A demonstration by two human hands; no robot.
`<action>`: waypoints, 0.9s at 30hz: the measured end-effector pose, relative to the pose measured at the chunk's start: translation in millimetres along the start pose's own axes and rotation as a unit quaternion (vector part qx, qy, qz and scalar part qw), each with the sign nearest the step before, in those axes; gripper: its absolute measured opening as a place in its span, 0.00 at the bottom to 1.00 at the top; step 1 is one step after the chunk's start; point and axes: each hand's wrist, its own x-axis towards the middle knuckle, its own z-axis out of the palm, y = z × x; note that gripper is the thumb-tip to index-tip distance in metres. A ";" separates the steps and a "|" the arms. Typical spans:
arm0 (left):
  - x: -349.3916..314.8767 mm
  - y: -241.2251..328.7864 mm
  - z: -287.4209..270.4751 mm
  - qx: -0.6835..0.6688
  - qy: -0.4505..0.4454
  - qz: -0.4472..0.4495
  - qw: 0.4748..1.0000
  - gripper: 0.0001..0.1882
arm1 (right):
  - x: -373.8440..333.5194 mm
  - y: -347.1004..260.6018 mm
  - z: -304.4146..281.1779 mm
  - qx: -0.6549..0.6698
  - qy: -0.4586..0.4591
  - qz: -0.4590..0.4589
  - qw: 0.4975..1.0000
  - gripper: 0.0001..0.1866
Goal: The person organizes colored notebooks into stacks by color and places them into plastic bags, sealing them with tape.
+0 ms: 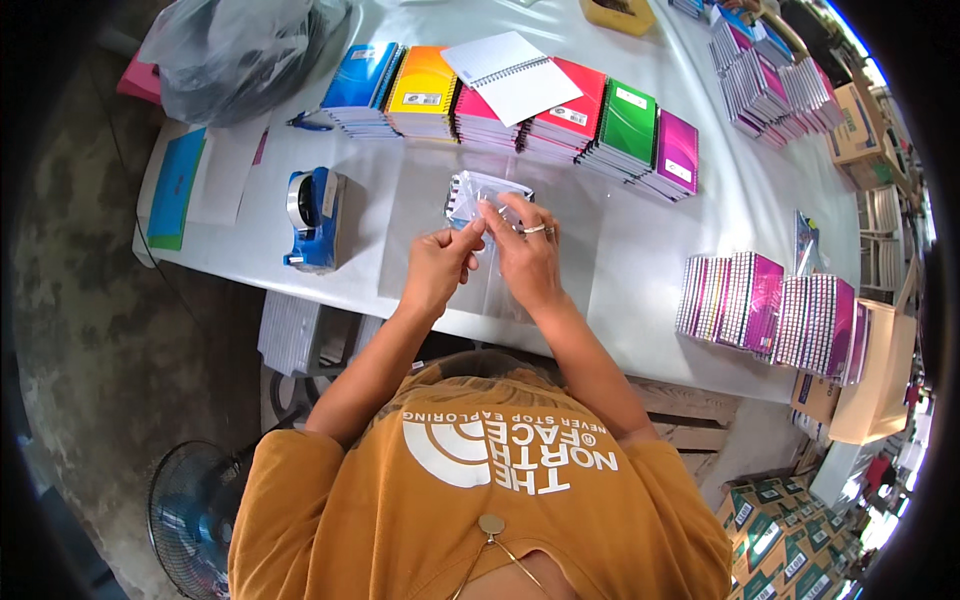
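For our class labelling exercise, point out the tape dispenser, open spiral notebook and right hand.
Tape dispenser point(317, 226), head view: blue body.
Open spiral notebook point(532, 92), head view: lower page.
Right hand point(529, 262), head view: back of hand.

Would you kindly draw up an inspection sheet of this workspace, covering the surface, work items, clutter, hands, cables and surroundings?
Surface: glossy white-covered table.
Work items: crinkled clear plastic film over a small spiral-bound bundle; a row of colourful spiral-bound notebooks stands beyond.
Clutter: blue tape dispenser at left; bulging grey plastic bag at far left.
Hands: left hand and right hand both pinch the film.
Cables: none identifiable with certainty.
Surroundings: round black-caged fan lower left; stacked brown-and-green cardboard boxes lower right.
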 end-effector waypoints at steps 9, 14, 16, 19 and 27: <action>32.2 -74.3 -8.2 0.271 -0.069 0.074 0.957 0.23 | 63.6 -19.0 -15.8 -0.053 -0.144 0.020 0.988 0.43; 32.8 -71.6 -31.2 0.018 -0.246 -0.017 0.969 0.26 | 77.6 -8.7 -21.8 0.279 -0.133 0.177 0.934 0.52; 43.8 -71.8 -49.1 -0.103 -0.181 0.113 0.972 0.33 | 63.6 7.6 -38.1 0.424 -0.083 0.226 0.873 0.53; 38.1 -2.8 -56.3 -0.023 -0.127 0.235 0.963 0.34 | 26.7 39.3 -25.2 0.323 -0.140 0.182 0.918 0.54; -1.7 86.8 -64.5 0.499 0.073 0.307 0.807 0.21 | 49.4 15.8 -9.9 0.260 -0.105 0.097 0.955 0.26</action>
